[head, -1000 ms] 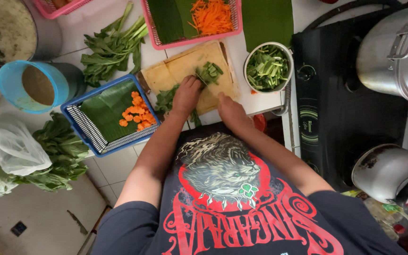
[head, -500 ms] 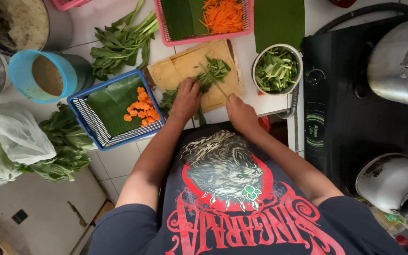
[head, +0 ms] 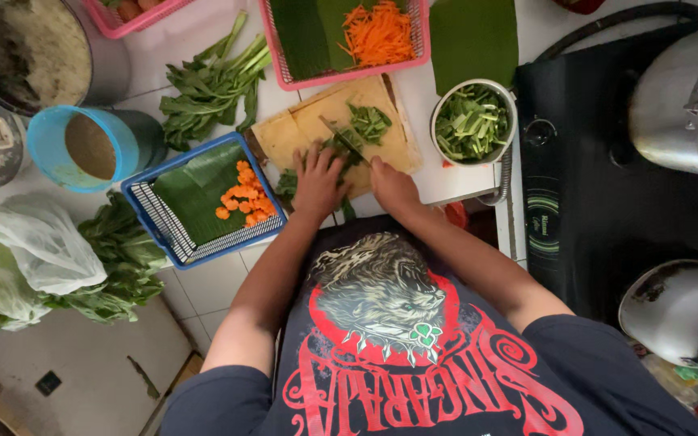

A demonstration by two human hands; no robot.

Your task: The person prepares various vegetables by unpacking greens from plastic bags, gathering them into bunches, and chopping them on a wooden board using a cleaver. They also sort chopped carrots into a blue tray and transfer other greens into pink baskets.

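Observation:
A wooden cutting board (head: 304,121) lies on the white counter with leafy green stalks (head: 341,147) across it and a small pile of cut greens (head: 371,121) at its far side. My left hand (head: 317,182) presses down on the stalks, fingers spread over them. My right hand (head: 392,186) grips a knife (head: 343,137) whose blade angles across the stalks just beside my left fingers. A white bowl (head: 510,109) of chopped greens stands right of the board.
A blue basket (head: 143,206) with banana leaf and carrot slices sits left of the board; a pink basket (head: 345,69) of shredded carrot behind it. Loose greens (head: 208,85), a blue bucket (head: 42,153), bagged greens (head: 38,254), a black stove (head: 599,186) with metal pots (head: 688,89).
The knife blade has shifted left along the stalks toward my left hand, and my right hand drew nearer the board. The camera view drifted slightly.

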